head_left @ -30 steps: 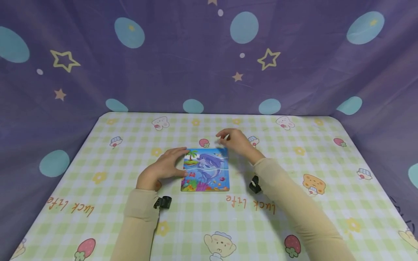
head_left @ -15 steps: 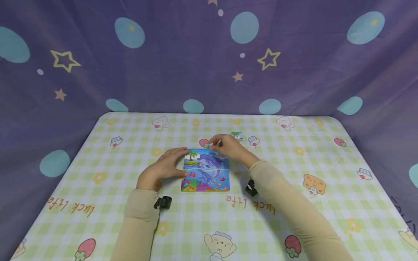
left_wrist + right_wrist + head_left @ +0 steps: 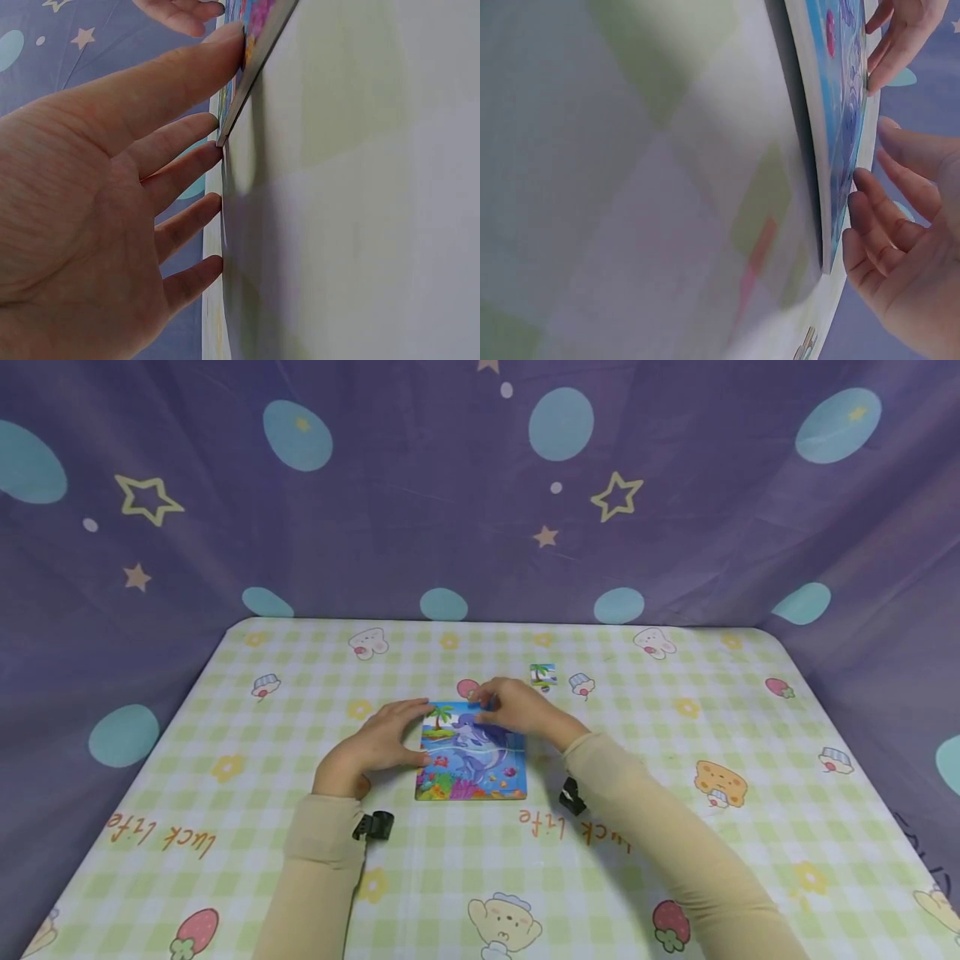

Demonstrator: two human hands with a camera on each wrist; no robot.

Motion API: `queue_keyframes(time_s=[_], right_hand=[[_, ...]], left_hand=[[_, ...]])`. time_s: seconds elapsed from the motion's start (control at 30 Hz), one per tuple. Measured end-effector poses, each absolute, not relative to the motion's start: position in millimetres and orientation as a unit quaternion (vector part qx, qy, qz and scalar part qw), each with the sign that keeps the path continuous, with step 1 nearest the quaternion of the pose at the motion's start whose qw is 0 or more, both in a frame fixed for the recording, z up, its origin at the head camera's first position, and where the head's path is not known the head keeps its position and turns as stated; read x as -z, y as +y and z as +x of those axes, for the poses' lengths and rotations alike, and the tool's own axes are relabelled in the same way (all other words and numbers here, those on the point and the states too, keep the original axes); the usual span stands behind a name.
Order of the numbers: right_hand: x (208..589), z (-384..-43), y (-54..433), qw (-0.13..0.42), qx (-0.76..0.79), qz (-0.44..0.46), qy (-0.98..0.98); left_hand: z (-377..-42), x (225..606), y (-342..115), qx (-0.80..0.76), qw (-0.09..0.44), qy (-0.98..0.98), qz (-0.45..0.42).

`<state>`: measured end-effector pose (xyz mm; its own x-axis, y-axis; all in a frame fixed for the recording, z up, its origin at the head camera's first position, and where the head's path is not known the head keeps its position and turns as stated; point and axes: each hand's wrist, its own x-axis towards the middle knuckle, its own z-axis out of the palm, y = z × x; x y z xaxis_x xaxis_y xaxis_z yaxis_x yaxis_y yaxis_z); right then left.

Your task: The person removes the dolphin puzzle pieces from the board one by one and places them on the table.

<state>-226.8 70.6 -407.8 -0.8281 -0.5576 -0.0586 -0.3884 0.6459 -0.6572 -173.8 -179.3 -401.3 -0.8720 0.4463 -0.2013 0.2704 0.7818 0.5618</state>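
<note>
A square dolphin jigsaw puzzle (image 3: 480, 768) with a palm tree and coral lies flat on the table. My left hand (image 3: 378, 743) rests along its left side, fingers spread and straight; in the left wrist view the thumb (image 3: 180, 75) reaches the board's edge. My right hand (image 3: 517, 706) is over the puzzle's far right part, covering some of the dolphin. In the right wrist view its fingers (image 3: 877, 214) are loosely bent, fingertips right at the board's surface, with the thumb apart and nothing seen between them.
A small square picture piece (image 3: 543, 674) with a palm tree lies beyond my right hand, a tiny dark item just below it. The table (image 3: 300, 727) has a checked, printed cover. A purple curtain (image 3: 420, 510) hangs behind it.
My right hand has moved left and toward me, from beyond the puzzle's far right corner to over its picture. The small palm-tree piece has come into view behind it. My left hand is still.
</note>
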Motion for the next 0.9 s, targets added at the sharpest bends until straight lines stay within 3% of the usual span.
queue_keyframes(time_s=[0.43, 0.9], right_hand=[[408, -224, 63, 0.152, 0.253, -0.274, 0.916], [409, -225, 57, 0.141, 0.250, -0.272, 0.918]], left_hand=[[-174, 400, -179, -0.269, 0.168, 0.929, 0.188], [-174, 401, -179, -0.267, 0.166, 0.930, 0.193]])
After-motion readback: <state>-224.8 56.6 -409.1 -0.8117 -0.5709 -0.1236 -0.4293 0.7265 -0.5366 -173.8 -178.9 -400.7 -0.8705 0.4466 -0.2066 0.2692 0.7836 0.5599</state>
